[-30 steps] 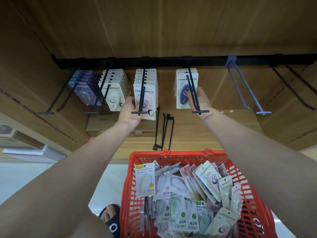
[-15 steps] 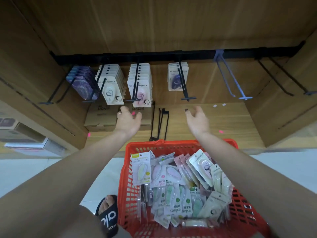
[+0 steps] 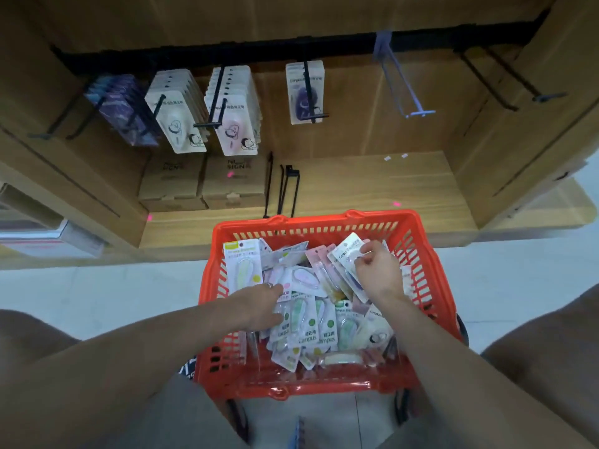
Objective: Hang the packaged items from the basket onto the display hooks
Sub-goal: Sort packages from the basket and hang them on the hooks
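Wooden shelving fills the upper half of the frame, with a black rail (image 3: 227,55) running across its top. Below it, at centre frame, an orange basket (image 3: 421,244) sits on a pale floor, heaped with packaged items (image 3: 308,322). At the basket's upper right, the right hand (image 3: 376,270) pinches a white packet (image 3: 345,251) between thumb and fingers, lifting its top edge above the pile. At centre left of the basket, the left hand (image 3: 259,303) reaches in with fingers extended, resting on the packets and grasping nothing. Higher up, four hooks at upper left carry hung packets (image 3: 231,124), the fourth (image 3: 304,92) holding only a few. A pale blue hook (image 3: 402,85) at upper right hangs bare. Two cardboard boxes (image 3: 201,183) stand on the shelf beneath.
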`<state>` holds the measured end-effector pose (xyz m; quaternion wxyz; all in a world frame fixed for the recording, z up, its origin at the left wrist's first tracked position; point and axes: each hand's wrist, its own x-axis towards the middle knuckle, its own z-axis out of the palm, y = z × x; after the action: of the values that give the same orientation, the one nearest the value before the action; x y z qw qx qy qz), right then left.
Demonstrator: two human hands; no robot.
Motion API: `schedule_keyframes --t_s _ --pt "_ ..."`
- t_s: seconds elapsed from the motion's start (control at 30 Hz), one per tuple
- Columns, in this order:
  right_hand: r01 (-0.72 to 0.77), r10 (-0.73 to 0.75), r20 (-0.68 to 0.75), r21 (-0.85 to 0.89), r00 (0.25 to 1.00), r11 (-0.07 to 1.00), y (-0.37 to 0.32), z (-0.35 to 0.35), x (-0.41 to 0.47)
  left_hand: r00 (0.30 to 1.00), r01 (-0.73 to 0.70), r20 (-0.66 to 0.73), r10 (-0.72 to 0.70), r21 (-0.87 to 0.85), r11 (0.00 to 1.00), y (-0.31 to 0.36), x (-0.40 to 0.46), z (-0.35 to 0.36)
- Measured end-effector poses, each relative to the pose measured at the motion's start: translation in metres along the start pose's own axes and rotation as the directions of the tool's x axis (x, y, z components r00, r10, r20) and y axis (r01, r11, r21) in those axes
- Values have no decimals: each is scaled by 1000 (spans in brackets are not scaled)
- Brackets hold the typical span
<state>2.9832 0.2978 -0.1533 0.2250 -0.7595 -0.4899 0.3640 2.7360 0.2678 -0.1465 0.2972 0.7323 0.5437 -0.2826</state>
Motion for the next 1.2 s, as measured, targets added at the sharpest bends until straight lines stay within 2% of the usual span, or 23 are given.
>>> schedule_keyframes --t_s 0.07,0.13,0.2,0.27,0.37,0.5,0.63,0.73,0.83,0.9,0.97,1.1,1.17,1.2 --pt "10 -10 -14 -29 1000 1000 9 -4 0 999 24 -33 -27 -68 997 2 4 3" --pt "48 -54 -74 -78 996 996 18 -8 1 985 16 -172 -24 -48 999 0 8 -2" --pt "68 -83 -126 -117 989 991 26 -13 2 936 37 -350 -32 8 999 -8 11 -11" --pt "69 -92 -128 -170 988 983 32 -18 3 881 116 -465 -90 29 993 -20 13 -23" --pt "-6 -6 -54 -208 999 978 41 -24 4 853 264 -479 -210 48 963 -36 16 -34" --pt "-76 81 31 -150 996 986 51 -30 5 871 297 -439 -223 107 949 -34 20 -33" --pt "-27 36 51 -169 998 985 52 -36 9 871 345 -445 -205 259 902 -24 22 -33" --pt "45 7 150 -341 989 939 54 -37 9 881 302 -452 -142 304 904 -22 20 -39" --pt "127 -53 155 -521 986 844 58 -36 11 888 104 -452 -81 26 994 -9 20 -45" --pt "153 -94 132 -563 987 812 54 -38 13 887 -43 -461 -32 -152 987 3 20 -46" --pt "193 -110 174 -597 979 779 42 -41 12 901 -138 -434 9 -267 954 13 21 -42" --pt "306 -139 295 -651 945 695 14 -46 6 952 -166 -304 21 -459 873 27 22 -30" --pt "338 -162 321 -630 933 699 6 -48 4 960 -144 -279 10 -463 875 25 22 -28" --pt "333 -159 329 -586 931 739 4 -50 5 959 -131 -284 -3 -450 883 22 23 -28"
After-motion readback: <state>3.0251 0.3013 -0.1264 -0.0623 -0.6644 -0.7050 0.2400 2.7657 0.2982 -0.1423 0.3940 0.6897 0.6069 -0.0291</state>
